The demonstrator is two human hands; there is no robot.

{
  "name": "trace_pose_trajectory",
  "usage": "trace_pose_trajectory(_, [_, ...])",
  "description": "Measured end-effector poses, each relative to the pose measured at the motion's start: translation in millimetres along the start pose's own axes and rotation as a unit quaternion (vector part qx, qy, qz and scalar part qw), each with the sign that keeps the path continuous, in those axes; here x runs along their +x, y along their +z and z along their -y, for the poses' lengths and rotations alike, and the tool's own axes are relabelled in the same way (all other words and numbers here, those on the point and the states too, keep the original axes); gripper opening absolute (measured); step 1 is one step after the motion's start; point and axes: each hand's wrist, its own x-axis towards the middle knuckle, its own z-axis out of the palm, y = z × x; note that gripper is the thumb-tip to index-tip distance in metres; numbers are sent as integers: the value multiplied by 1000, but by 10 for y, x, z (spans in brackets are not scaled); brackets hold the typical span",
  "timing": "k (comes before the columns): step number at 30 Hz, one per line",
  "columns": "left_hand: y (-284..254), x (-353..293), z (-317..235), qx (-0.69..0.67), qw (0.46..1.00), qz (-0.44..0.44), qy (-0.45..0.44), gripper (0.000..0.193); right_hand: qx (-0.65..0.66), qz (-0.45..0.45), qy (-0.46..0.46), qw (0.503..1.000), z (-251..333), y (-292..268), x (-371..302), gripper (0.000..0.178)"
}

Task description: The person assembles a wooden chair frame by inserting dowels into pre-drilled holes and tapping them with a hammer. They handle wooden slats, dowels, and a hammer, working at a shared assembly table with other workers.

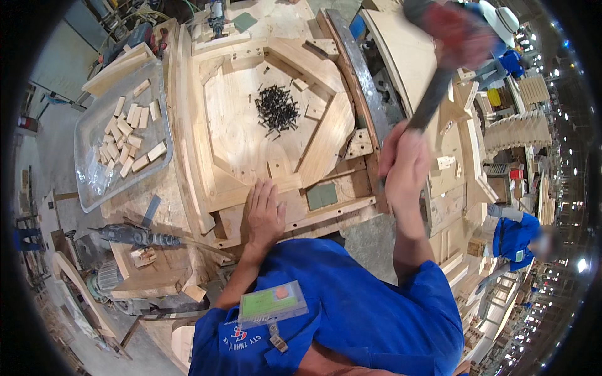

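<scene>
My right hand point(406, 160) is raised at the right, closed round the dark handle of a mallet point(433, 94). The mallet's dark and red head is smeared by motion at the top right. My left hand point(264, 210) lies flat, fingers stretched, on the near side of a pale wooden frame point(326, 141) with angled corners. Within the frame, a heap of dark screws point(277, 109) lies on a wooden panel. Small wood blocks point(315, 111) sit along the frame's inner edge.
At the left, a clear plastic tray point(84, 182) holds many wood blocks point(125, 128). Below it lies a power driver point(135, 235). A metal-edged rail point(357, 69) runs along the right of the frame. Another person in blue point(517, 238) stands farther right.
</scene>
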Motion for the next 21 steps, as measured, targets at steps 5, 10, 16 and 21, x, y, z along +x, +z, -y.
trace_pose_trajectory(5, [-59,12,-54,1,999,27,33,53,-133,-178,-69,973,-1448,328,712,39])
trace_pose_trajectory(10, [-63,66,-41,9,999,33,34,53,-273,-114,38,954,-1707,249,1029,41])
trace_pose_trajectory(16, [-37,68,-46,-5,999,46,9,52,-201,-199,-79,956,-1722,315,813,38])
trace_pose_trajectory(21, [-6,95,-33,-12,999,48,-8,53,-240,-75,172,952,-1747,212,706,38])
